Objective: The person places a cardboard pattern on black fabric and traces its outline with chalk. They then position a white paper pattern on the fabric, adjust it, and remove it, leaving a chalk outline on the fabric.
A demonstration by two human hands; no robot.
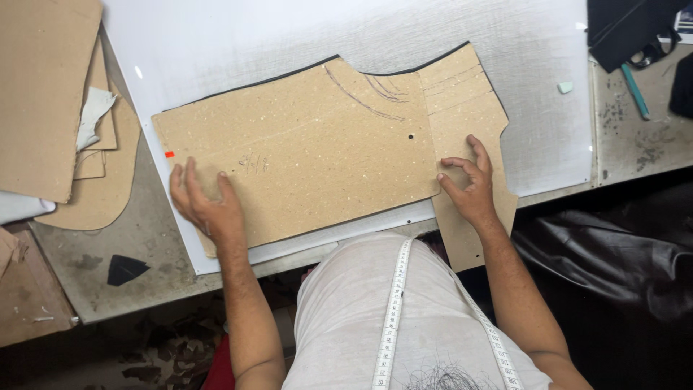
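A: Head view, we're looking straight down on a grey worktable (137,253), scuffed and stained. A white sheet (505,58) covers most of its far and middle part and reaches the near edge.

B: What else do we have on the surface?

A: A stack of brown cardboard patterns (50,94) at the left edge, a small black scrap (124,269) near the near-left corner, a pale chalk piece (565,87) on the sheet toward the right, a teal pen (636,92) and a black object (628,29) at the far-right corner. Dark cloth (613,253) hangs below the near edge on the right.

B: And the main piece?

A: A large brown cardboard pattern (303,159) lies flat on the sheet, middle of the table, with a curved neckline cut at the far side, pencil arcs and one punched hole. Black fabric (253,83) shows just past its far edge. A second narrower cardboard piece (469,101) lies at its right end and overhangs the near edge.

B: Hands?

A: Left hand (206,206) is flat and open on the big pattern's near-left corner, pressing, not grasping. Right hand (471,184) rests on the narrow piece at the seam, fingers bent, gripping nothing. A white tape measure (393,310) hangs round the person's neck.
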